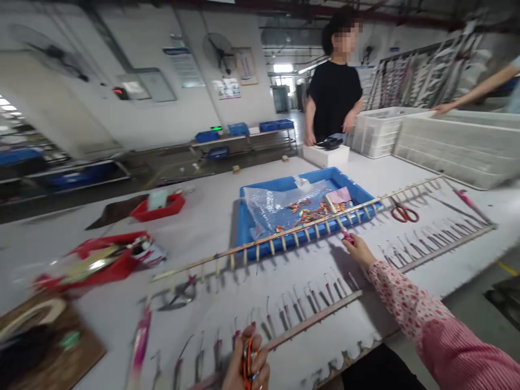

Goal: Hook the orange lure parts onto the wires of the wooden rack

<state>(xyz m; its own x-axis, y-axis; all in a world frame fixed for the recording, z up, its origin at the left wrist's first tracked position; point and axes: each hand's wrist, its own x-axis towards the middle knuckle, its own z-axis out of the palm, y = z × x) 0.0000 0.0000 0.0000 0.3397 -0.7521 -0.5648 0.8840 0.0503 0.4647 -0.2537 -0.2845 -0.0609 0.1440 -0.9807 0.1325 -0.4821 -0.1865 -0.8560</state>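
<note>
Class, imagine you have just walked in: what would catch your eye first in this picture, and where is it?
Probably the blue tray in the middle of the white table, with shiny orange pieces inside and a long pegged strip across its near side. Next, the left hand at the bottom of the view, holding a glossy orange bundle. Beyond the table, a person in a black top stands out.

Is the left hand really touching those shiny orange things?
Touching. The head view shows the left hand curled around the shiny orange things.
</note>
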